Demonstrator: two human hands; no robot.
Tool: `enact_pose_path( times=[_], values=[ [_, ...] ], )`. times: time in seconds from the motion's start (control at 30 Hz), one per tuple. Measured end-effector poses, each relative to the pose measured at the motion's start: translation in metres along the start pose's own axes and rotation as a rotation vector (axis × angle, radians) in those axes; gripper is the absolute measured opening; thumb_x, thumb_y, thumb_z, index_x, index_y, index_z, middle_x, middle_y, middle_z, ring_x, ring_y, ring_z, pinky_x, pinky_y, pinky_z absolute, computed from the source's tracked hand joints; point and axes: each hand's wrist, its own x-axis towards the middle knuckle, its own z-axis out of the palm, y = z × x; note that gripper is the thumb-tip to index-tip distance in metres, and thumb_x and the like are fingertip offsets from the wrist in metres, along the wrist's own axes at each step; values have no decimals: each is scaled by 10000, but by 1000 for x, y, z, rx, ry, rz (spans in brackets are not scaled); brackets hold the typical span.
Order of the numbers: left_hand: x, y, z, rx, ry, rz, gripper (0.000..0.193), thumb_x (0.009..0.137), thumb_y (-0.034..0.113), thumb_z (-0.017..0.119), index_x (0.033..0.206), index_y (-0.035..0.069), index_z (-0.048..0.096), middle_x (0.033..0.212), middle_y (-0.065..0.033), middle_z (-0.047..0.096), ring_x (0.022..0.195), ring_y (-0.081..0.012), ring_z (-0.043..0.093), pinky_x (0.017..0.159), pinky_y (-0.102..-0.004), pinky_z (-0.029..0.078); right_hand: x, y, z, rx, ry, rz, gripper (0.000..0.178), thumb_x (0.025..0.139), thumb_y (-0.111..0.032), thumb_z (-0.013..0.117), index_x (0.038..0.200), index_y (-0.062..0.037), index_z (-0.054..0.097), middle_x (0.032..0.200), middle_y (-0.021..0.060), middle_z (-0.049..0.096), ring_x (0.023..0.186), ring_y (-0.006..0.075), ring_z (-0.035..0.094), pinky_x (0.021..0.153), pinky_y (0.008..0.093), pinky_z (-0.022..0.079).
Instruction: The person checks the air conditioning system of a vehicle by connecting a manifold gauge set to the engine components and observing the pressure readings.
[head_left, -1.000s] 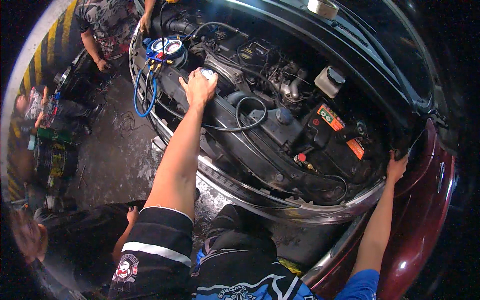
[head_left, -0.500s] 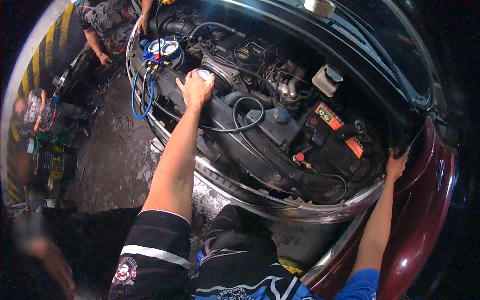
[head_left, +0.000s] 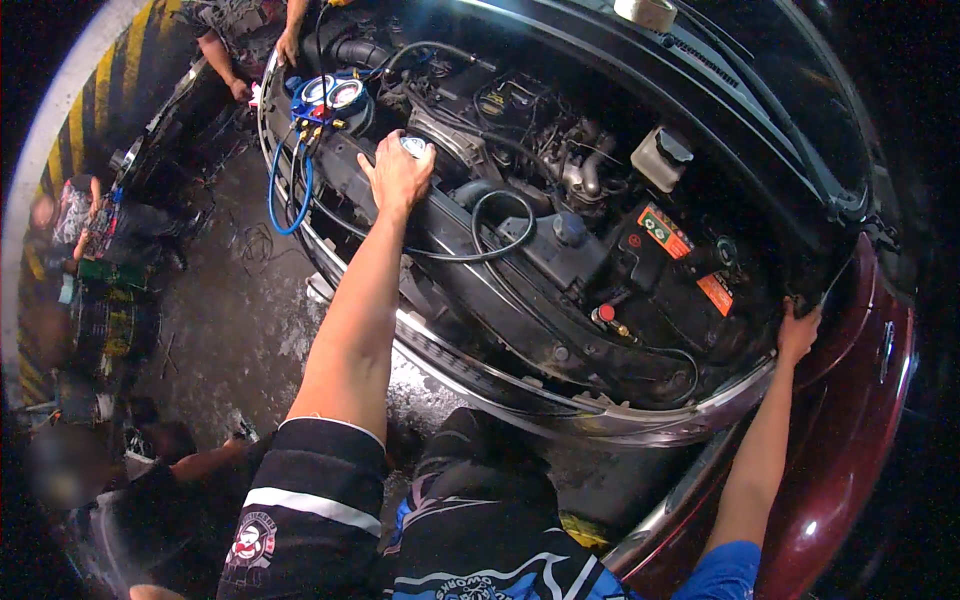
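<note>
My left hand [head_left: 402, 178] reaches over the front rim of an open engine bay. Its fingers curl round a small object with a round white top [head_left: 414, 147]; the rest of that object is hidden under the palm. A manifold gauge set [head_left: 330, 95] with two dials and a blue hose [head_left: 272, 190] sits just beyond, to the left. A black hose [head_left: 478, 257] loops across the bay to the right of this hand. Far to the right, my right hand [head_left: 798, 335] grips the inner edge of the dark red fender [head_left: 850, 400], its fingertips partly lost in shadow.
In the bay are a battery [head_left: 640, 270], a red-capped fitting [head_left: 605, 313] and a pale reservoir [head_left: 662, 158]. A roll of tape [head_left: 645, 14] lies near the windscreen. Another person's hand [head_left: 288, 48] rests at the far left corner; other people are to the left.
My hands keep their places while the view shifts slightly. At the lower left, a person's arm and dark clothing have come further into view. At the upper left, another person's hand has moved towards the car.
</note>
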Motion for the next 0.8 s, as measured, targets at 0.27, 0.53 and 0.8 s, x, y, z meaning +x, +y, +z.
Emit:
enact_pose_path(
  times=[0.27, 0.53, 0.8],
  values=[
    [1, -3, 4, -12, 15, 27, 776, 893, 565, 645, 1460, 47, 540, 1487, -162, 581, 1449, -281, 486, 1267, -624, 133, 0, -2, -5, 63, -31, 0, 1000, 873, -685, 696, 1607, -95, 360, 1569, 250, 467, 1373, 473, 510, 1097, 570, 452],
    [1, -2, 3, 6, 9, 21, 778, 895, 569, 649, 1466, 53, 537, 1473, -158, 595, 1449, -276, 485, 1268, -624, 122, 0, 2, -1, -7, -24, -26, 940, 874, -667, 707, 1534, -44, 461, 1509, 226, 532, 1326, 466, 551, 1060, 556, 467],
    [2, -4, 8, 55, 51, 33, 790, 879, 588, 640, 1449, 48, 556, 1405, -166, 642, 1402, -276, 538, 1263, -632, 156, 12, 13, 13, 73, -33, -2, 929, 880, -655, 713, 1587, -130, 416, 1512, 198, 549, 1336, 452, 551, 1075, 537, 462]
  ],
)
